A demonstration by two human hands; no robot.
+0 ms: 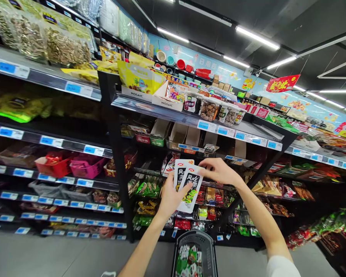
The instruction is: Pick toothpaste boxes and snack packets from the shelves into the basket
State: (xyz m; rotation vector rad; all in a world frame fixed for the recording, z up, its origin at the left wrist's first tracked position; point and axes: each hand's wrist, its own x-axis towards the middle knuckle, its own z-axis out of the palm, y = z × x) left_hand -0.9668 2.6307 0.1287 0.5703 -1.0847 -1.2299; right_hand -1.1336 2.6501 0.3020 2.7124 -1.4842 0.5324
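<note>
In front of the shelves, my left hand (170, 198) grips two flat white-and-black snack packets, its thumb across the front one. The front snack packet (193, 184) carries Chinese characters and green food pictures. The back snack packet (179, 174) shows partly behind it, fanned to the left. My right hand (222, 171) is closed at the front packet's upper right corner, its fingertips pinching there. Below both hands a dark grey shopping basket (210, 246) stands on the floor, with several green, white and red packets (188, 259) inside.
A shelf unit with a black upright (115, 154) faces me. Its top shelf holds yellow pouches (140, 79) and clear jars (209, 109); small packets (148, 186) fill lower rows. Red and pink bins (85, 167) sit at left. Green bagged goods (334, 219) stick out at lower right.
</note>
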